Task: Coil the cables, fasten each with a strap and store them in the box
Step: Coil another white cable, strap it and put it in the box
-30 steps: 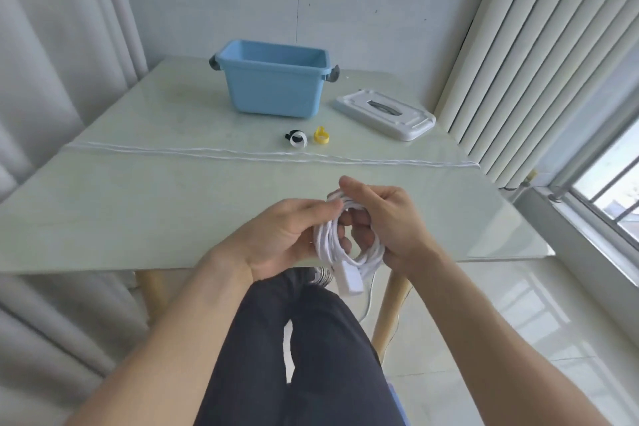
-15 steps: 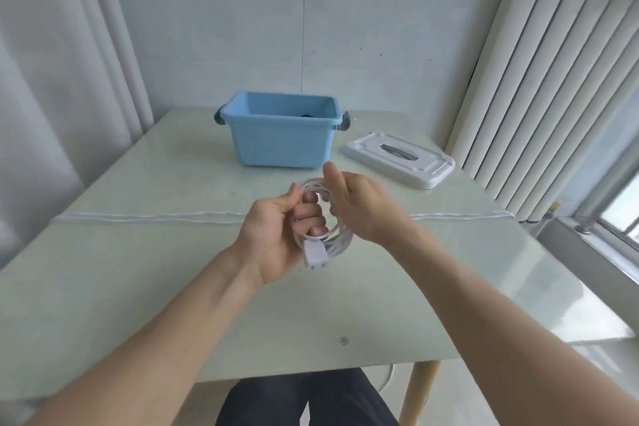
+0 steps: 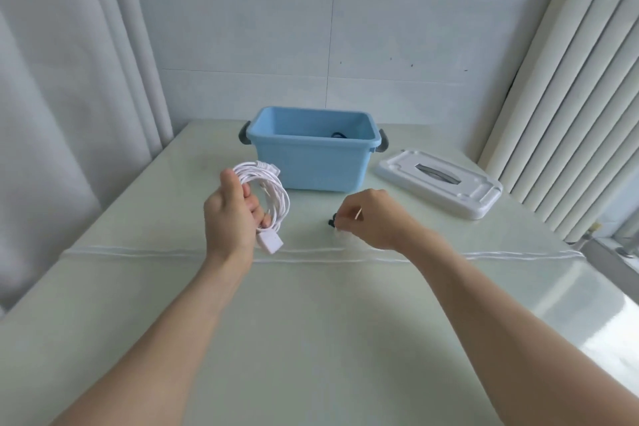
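Observation:
My left hand [image 3: 228, 218] grips a coiled white cable [image 3: 275, 192] and holds it upright above the table, its white plug [image 3: 270, 241] hanging at the bottom. To the right, my right hand [image 3: 370, 218] reaches down to the table, fingers curled and pinching a small black-and-white strap roll [image 3: 332, 221]. A bit of a yellow strap [image 3: 358, 214] shows past the fingers. Behind both hands stands the open blue box [image 3: 311, 162], with a dark cable [image 3: 339, 135] lying inside it.
The box's white lid [image 3: 439, 183] lies on the table to the right of the box. A raised seam in the clear table cover [image 3: 155, 251] runs left to right just before the hands. Curtains hang left and right, with a wall behind.
Both hands held the coil together; now my right hand has let go and dropped to the straps on the table. My left hand has carried the coil left and up.

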`<state>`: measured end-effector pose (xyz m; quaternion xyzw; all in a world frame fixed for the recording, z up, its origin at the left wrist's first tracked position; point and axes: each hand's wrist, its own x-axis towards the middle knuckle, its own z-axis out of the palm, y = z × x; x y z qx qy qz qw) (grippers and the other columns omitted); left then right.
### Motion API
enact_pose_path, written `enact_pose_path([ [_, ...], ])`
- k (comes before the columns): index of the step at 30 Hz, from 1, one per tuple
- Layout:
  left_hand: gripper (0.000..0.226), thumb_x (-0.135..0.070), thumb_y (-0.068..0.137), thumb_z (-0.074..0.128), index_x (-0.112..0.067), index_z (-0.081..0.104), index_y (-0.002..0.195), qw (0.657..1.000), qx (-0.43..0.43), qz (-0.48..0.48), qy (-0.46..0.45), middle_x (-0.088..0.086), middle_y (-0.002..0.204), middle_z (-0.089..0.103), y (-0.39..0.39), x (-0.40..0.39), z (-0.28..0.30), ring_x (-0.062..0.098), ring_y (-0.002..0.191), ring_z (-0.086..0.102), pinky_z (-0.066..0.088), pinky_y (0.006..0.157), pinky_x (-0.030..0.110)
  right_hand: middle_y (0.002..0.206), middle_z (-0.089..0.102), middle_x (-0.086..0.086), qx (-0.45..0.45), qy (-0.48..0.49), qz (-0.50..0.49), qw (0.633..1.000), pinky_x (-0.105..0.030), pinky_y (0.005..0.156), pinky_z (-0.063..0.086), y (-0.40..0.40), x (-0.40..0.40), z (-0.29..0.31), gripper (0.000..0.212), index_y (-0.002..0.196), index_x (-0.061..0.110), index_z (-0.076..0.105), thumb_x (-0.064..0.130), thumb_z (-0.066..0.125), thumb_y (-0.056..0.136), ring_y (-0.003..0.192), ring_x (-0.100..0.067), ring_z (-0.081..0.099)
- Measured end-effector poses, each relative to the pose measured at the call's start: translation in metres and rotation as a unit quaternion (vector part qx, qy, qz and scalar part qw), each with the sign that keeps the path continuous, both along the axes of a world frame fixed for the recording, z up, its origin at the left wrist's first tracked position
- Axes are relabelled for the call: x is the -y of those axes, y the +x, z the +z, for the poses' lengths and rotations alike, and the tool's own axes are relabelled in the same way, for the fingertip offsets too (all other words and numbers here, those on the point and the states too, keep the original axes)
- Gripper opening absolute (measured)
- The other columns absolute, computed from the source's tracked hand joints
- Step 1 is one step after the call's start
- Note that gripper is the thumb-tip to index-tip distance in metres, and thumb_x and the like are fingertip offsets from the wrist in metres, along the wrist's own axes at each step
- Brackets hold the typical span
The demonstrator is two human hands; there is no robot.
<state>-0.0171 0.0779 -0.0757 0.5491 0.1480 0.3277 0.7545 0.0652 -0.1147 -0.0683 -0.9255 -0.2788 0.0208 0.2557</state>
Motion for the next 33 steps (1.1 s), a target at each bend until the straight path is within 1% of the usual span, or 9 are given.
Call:
enact_pose_path([
  [3, 0.044, -0.039, 0.108, 0.031, -0.018, 0.032, 0.07, 1.0, 0.001, 0.007, 0.018, -0.008, 0.051, 0.018, 0.001, 0.0, -0.004, 0.015, 0.045, 0.017, 0.032, 0.05, 0.029, 0.078, 0.07, 0.002, -0.007, 0.078, -0.025, 0.997, -0.028, 0.062, 0.05, 0.002, -0.004, -0.002, 0.013, 0.087, 0.014, 0.067, 0.017, 0.058, 0.096, 0.068, -0.016, 0.067],
  [6, 0.042, -0.038, 0.108, 0.031, -0.019, 0.033, 0.07, 1.0, -0.004, 0.012, 0.017, -0.008, 0.051, 0.019, 0.003, 0.001, -0.004, 0.014, 0.044, 0.019, 0.035, 0.051, 0.03, 0.083, 0.071, -0.002, 0.023, 0.032, -0.045, 0.998, -0.032, 0.069, 0.049, 0.01, 0.004, -0.006, 0.014, 0.092, 0.011, 0.068, 0.02, 0.059, 0.097, 0.077, -0.022, 0.063],
  [10, 0.043, -0.036, 0.108, 0.031, -0.017, 0.035, 0.07, 0.999, -0.015, 0.02, 0.022, -0.009, 0.047, 0.024, 0.003, 0.002, -0.003, 0.014, 0.041, 0.021, 0.04, 0.049, 0.028, 0.082, 0.066, 0.005, 0.024, -0.027, -0.048, 0.998, -0.028, 0.068, 0.041, 0.017, 0.019, -0.01, 0.013, 0.092, 0.014, 0.073, 0.024, 0.065, 0.095, 0.072, -0.011, 0.054],
  [15, 0.044, -0.036, 0.108, 0.031, -0.016, 0.036, 0.07, 0.999, -0.019, 0.027, 0.032, -0.007, 0.047, 0.026, 0.004, 0.003, -0.004, 0.014, 0.04, 0.025, 0.041, 0.05, 0.029, 0.085, 0.068, 0.006, 0.054, 0.008, -0.066, 0.996, -0.02, 0.062, 0.039, 0.021, 0.023, -0.008, 0.012, 0.095, 0.016, 0.074, 0.024, 0.065, 0.094, 0.069, -0.002, 0.053],
  [18, 0.044, -0.034, 0.109, 0.03, -0.016, 0.036, 0.069, 0.998, -0.013, 0.033, 0.05, -0.007, 0.048, 0.026, 0.002, 0.007, -0.004, 0.014, 0.039, 0.025, 0.04, 0.048, 0.029, 0.098, 0.067, 0.001, 0.065, 0.025, -0.077, 0.995, -0.024, 0.071, 0.037, 0.024, 0.026, -0.011, 0.015, 0.1, 0.02, 0.074, 0.024, 0.061, 0.096, 0.075, -0.005, 0.051],
  [21, 0.044, -0.034, 0.109, 0.029, -0.016, 0.035, 0.07, 0.996, -0.005, 0.031, 0.082, -0.008, 0.048, 0.026, 0.001, 0.011, -0.004, 0.013, 0.04, 0.027, 0.039, 0.051, 0.032, 0.102, 0.056, 0.001, 0.066, 0.046, -0.041, 0.996, -0.024, 0.083, 0.035, 0.022, 0.019, -0.014, 0.016, 0.107, 0.027, 0.073, 0.029, 0.061, 0.096, 0.097, -0.014, 0.047],
  [26, 0.046, -0.033, 0.109, 0.029, -0.014, 0.033, 0.068, 0.989, 0.018, 0.038, 0.139, -0.014, 0.047, 0.032, -0.002, 0.015, -0.005, 0.014, 0.042, 0.032, 0.039, 0.055, 0.037, 0.115, 0.055, -0.001, 0.068, -0.097, -0.008, 0.993, -0.035, 0.098, 0.038, 0.012, -0.005, -0.019, 0.028, 0.116, 0.031, 0.07, 0.036, 0.064, 0.09, 0.109, -0.025, 0.041],
  [30, 0.045, -0.035, 0.108, 0.03, -0.015, 0.034, 0.068, 0.987, 0.021, 0.044, 0.156, -0.015, 0.047, 0.034, -0.002, 0.014, -0.007, 0.014, 0.043, 0.033, 0.038, 0.054, 0.035, 0.113, 0.055, 0.002, 0.071, 0.017, -0.038, 0.997, -0.039, 0.101, 0.037, 0.013, 0.003, -0.012, 0.036, 0.119, 0.029, 0.068, 0.017, 0.062, 0.086, 0.111, -0.023, 0.046],
  [33, 0.044, -0.039, 0.106, 0.032, -0.016, 0.035, 0.069, 0.986, 0.02, 0.038, 0.162, -0.015, 0.047, 0.034, -0.002, 0.014, -0.01, 0.014, 0.043, 0.034, 0.038, 0.055, 0.036, 0.118, 0.054, 0.0, 0.041, -0.019, -0.092, 0.995, -0.039, 0.101, 0.038, 0.025, 0.025, -0.011, 0.047, 0.124, 0.029, 0.065, 0.005, 0.053, 0.086, 0.117, -0.025, 0.047],
])
